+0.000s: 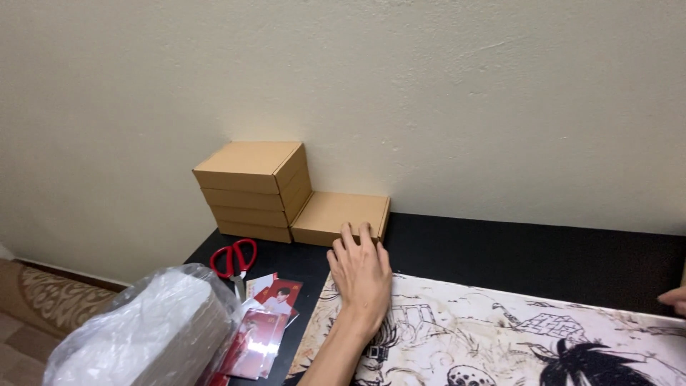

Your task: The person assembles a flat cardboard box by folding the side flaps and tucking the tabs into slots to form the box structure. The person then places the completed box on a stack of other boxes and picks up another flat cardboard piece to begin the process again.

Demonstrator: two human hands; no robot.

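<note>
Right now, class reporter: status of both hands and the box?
Left hand open, fingertips on single flat cardboard box. Right hand barely in view. Box stack beside.

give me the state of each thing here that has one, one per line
left hand: open, flat, fingertips touching the single box
right hand: only fingertips in view at the frame edge, on the mat
single box: closed, flat on the table
box stack: four closed boxes, against the wall
scissors: blades shut, lying flat
plastic bag: full, crumpled
cards: loose, overlapping
mat: spread flat
</note>
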